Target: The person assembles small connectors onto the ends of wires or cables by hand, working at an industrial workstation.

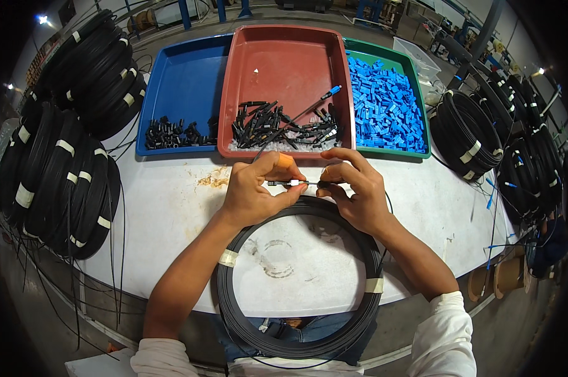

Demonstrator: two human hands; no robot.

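The small connector piece sits pinched between my left hand and right hand, with the thin black cable running through it, just above the big cable coil in front of me. If my fingertips roll, I judge the piece could slip off the cable end and drop into the coil. Both hands are closed tight on it, wrists bent inward, thumbs meeting. Beyond my grip lies the red tray of black parts.
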